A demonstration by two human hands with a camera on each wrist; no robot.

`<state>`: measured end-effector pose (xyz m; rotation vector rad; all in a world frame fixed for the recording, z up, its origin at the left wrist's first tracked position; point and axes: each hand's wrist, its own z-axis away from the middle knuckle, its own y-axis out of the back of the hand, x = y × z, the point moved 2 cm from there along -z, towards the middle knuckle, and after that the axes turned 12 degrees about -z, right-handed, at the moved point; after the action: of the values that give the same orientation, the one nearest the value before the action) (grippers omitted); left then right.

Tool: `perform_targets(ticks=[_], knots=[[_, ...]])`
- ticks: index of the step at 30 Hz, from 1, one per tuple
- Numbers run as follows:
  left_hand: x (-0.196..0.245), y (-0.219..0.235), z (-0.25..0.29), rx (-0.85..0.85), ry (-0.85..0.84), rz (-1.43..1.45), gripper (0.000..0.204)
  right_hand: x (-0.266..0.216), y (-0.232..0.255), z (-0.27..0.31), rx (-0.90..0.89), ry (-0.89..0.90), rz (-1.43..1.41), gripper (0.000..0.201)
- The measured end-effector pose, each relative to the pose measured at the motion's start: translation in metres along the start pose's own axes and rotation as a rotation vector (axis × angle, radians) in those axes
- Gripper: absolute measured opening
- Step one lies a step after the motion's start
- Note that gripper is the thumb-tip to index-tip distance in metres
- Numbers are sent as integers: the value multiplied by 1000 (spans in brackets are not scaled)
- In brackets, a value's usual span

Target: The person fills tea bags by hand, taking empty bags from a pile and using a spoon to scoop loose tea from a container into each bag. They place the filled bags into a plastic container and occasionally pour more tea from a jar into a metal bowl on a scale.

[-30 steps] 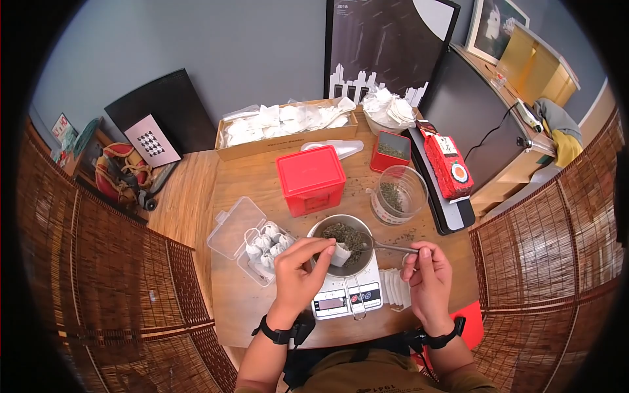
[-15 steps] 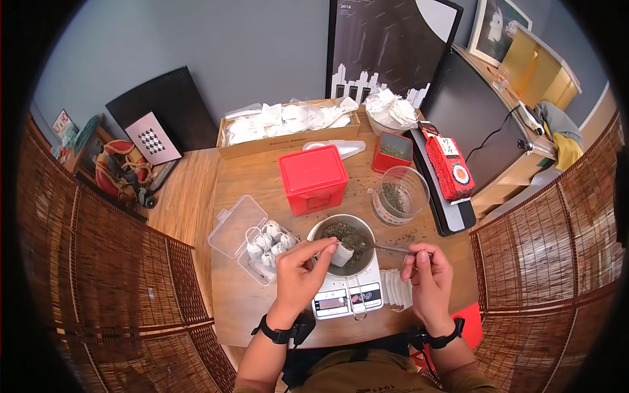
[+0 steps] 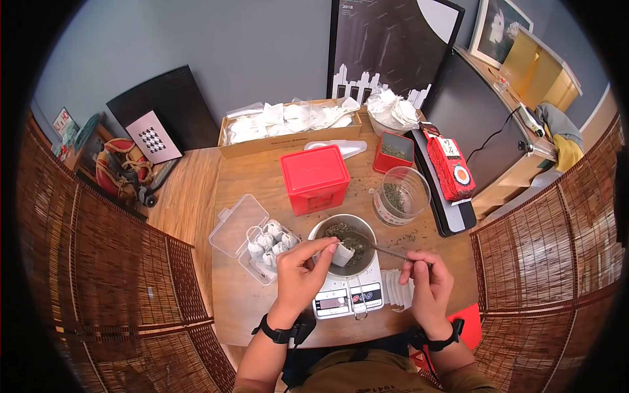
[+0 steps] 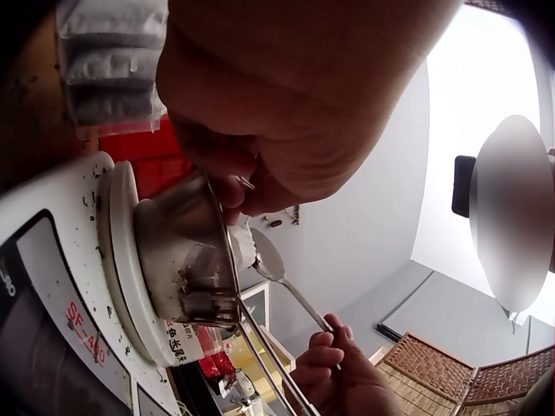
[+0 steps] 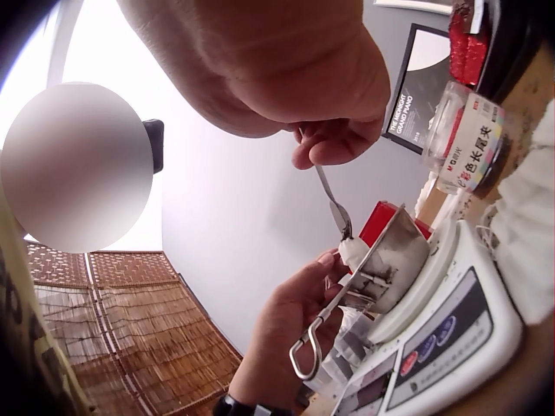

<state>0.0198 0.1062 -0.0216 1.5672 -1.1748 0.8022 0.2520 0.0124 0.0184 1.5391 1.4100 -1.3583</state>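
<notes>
My left hand pinches a small white tea bag by its top edge, above a metal pot with dried tea leaves inside. A spoon is held by its handle in my right hand. In the right wrist view, the spoon's bowl tilts down at the mouth of the bag, dark leaves at its tip. The pot stands on a white kitchen scale, its wire handle toward me.
Flat white bags lie right of the scale. Left, an open plastic box holds several filled bags. Behind are a red tin, a clear jar, an open tin of leaves and a cardboard box of white bags.
My right hand has turned and lowered slightly, tipping the spoon more steeply over the bag's mouth. My left hand keeps its pinch on the tea bag at nearly the same spot.
</notes>
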Motion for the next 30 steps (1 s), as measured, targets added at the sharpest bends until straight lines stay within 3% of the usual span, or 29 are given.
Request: perform_targets(ticks=[13, 20, 22, 25, 29, 30], knots=[[-3, -1, 1, 14, 9, 16, 13, -7, -3, 3, -102, 144, 209, 18], [-4, -3, 1, 21, 13, 28, 14, -10, -2, 3, -39, 167, 197, 17], [-4, -2, 1, 28, 10, 21, 14, -10, -1, 2, -138, 173, 285, 17], [-3, -1, 1, 18, 8, 9, 13, -4, -3, 10, -9, 220, 165, 17], [2, 3, 2, -29, 40, -16, 14, -6, -2, 6, -133, 167, 334, 17], [3, 4, 2, -71, 64, -46, 15, 0, 0, 10, -15, 152, 213, 17]])
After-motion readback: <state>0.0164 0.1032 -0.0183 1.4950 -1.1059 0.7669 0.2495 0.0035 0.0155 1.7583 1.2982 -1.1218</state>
